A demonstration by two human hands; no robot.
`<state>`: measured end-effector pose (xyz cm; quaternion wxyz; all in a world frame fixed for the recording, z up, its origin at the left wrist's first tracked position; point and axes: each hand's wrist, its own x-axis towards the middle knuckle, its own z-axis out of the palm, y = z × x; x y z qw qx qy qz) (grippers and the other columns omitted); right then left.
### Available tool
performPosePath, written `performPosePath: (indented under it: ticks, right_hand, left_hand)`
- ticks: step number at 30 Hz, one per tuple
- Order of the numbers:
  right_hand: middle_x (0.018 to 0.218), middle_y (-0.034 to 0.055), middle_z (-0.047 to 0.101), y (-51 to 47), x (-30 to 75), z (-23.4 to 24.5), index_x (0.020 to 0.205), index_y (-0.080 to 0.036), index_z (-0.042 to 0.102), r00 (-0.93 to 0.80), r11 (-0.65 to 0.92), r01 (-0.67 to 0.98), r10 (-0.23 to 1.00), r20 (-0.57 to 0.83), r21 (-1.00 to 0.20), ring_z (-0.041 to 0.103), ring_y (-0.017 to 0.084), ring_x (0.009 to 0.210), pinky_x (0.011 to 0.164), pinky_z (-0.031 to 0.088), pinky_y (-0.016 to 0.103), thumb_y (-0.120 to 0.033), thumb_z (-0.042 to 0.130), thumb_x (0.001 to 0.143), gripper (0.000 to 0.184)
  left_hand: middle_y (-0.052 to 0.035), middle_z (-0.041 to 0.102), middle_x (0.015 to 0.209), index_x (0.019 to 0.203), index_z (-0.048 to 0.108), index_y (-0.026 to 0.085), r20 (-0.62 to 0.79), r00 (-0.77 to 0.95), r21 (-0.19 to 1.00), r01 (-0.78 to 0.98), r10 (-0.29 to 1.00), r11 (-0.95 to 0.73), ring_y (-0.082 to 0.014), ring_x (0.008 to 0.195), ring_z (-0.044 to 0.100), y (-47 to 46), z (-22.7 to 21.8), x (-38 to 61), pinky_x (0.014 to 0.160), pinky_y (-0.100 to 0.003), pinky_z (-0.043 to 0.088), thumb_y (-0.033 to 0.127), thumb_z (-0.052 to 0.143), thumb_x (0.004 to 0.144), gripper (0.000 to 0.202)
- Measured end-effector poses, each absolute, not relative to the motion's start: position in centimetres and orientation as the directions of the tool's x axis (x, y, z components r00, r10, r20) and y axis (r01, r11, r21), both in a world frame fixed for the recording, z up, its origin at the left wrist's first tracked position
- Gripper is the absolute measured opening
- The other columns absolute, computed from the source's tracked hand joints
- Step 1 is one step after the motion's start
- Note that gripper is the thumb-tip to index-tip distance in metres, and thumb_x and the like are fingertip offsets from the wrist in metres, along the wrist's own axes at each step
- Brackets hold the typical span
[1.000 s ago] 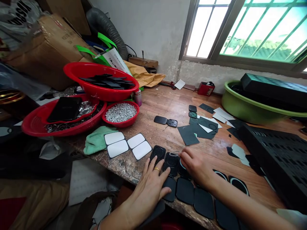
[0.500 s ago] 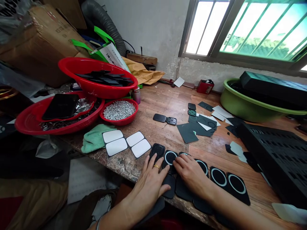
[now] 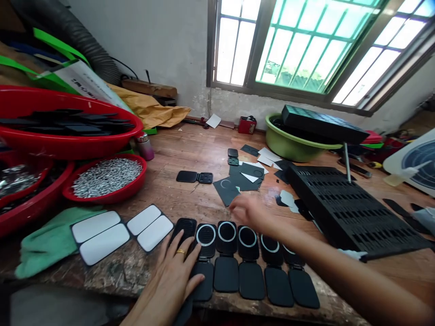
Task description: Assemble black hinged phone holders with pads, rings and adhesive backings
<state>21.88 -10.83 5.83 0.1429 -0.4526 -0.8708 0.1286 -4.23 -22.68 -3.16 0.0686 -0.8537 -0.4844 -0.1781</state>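
Observation:
A row of several black hinged cases [image 3: 248,265] lies open along the near edge of the wooden table [image 3: 190,149], most showing a white ring in the upper half. My left hand [image 3: 175,267], with a gold ring, lies flat and open on the leftmost cases. My right hand [image 3: 249,212] hovers blurred just beyond the row, close to a pile of dark sheets [image 3: 238,181]; its fingers are smeared by motion.
Red basins stand at the left: one with screws [image 3: 105,176], one with black plates [image 3: 64,124]. Two black-and-white sticker sheets [image 3: 122,228] lie beside a green cloth [image 3: 47,237]. A black slotted tray [image 3: 343,203] and a green basin [image 3: 295,145] sit at the right.
My right hand has lifted off the row of cases and moved away toward the dark sheets. The camera has swung right and closer. The left hand stays on the leftmost cases.

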Motion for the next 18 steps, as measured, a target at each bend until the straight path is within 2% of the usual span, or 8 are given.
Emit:
performPosePath:
  ticks: [3,6,8,11,14,16,18]
  right_hand:
    - [0.088,0.0048,0.063,-4.3,29.5,9.0,0.092,-0.011,0.065,-0.160,0.217,0.924,0.967,0.199,-0.314,0.057,0.011,0.081,0.077,0.045,0.023,-0.015,0.053,0.089,0.013]
    - [0.077,0.0023,0.058,0.3,38.0,10.8,0.084,-0.008,0.060,0.210,-0.158,0.950,0.961,0.178,-0.268,0.055,0.010,0.071,0.071,0.047,0.025,-0.022,0.056,0.091,0.017]
    - [0.070,-0.0003,0.054,1.6,42.6,10.8,0.078,-0.008,0.057,0.338,-0.303,0.922,0.934,0.117,-0.241,0.053,0.007,0.064,0.066,0.047,0.022,-0.031,0.058,0.091,0.027]
    - [0.068,-0.0011,0.052,2.3,46.9,9.3,0.078,-0.009,0.056,0.419,-0.402,0.890,0.908,0.035,-0.216,0.051,0.006,0.060,0.060,0.046,0.019,-0.040,0.056,0.092,0.034]
    - [0.064,-0.0024,0.050,2.6,48.6,7.6,0.077,-0.010,0.056,0.430,-0.418,0.883,0.903,0.014,-0.212,0.048,0.005,0.055,0.055,0.043,0.017,-0.041,0.055,0.093,0.035]
    - [0.060,-0.0035,0.047,2.7,48.8,7.1,0.073,-0.011,0.054,0.402,-0.379,0.895,0.914,0.060,-0.234,0.045,0.004,0.052,0.053,0.041,0.016,-0.040,0.055,0.093,0.036]
    - [0.057,-0.0044,0.044,2.5,48.5,7.1,0.069,-0.011,0.052,0.336,-0.285,0.919,0.927,0.165,-0.274,0.044,0.005,0.051,0.053,0.040,0.016,-0.040,0.056,0.092,0.037]
  left_hand:
    - [-0.0079,0.048,0.137,0.133,0.049,0.029,0.408,0.496,0.008,0.838,0.767,-0.546,-0.0348,0.130,0.038,-22.7,-2.9,-4.9,0.106,-0.053,0.030,0.051,0.057,0.083,0.055]
    - [-0.0058,0.042,0.143,0.140,0.041,0.030,0.445,0.498,-0.016,0.835,0.744,-0.549,-0.0306,0.131,0.038,-22.9,-2.0,-5.7,0.105,-0.048,0.034,0.048,0.049,0.089,0.055]
    - [-0.0048,0.043,0.142,0.138,0.042,0.030,0.466,0.464,-0.008,0.854,0.753,-0.521,-0.0292,0.129,0.042,-23.1,-1.5,-6.4,0.103,-0.045,0.038,0.044,0.046,0.091,0.050]
    - [-0.0049,0.048,0.138,0.135,0.046,0.030,0.465,0.406,0.025,0.882,0.787,-0.470,-0.0293,0.124,0.047,-23.3,-1.5,-7.7,0.097,-0.044,0.045,0.043,0.048,0.090,0.047]
    - [-0.0056,0.048,0.137,0.134,0.046,0.030,0.431,0.356,0.070,0.903,0.829,-0.424,-0.0300,0.124,0.047,-23.6,-2.2,-8.6,0.100,-0.046,0.043,0.041,0.051,0.089,0.047]
    - [-0.0061,0.048,0.137,0.133,0.047,0.029,0.400,0.334,0.093,0.912,0.853,-0.400,-0.0297,0.125,0.046,-23.8,-2.7,-8.8,0.103,-0.047,0.041,0.040,0.052,0.089,0.046]
    - [-0.0071,0.049,0.136,0.131,0.050,0.028,0.379,0.317,0.115,0.916,0.869,-0.384,-0.0293,0.126,0.046,-24.1,-3.0,-8.6,0.104,-0.046,0.040,0.040,0.053,0.088,0.044]
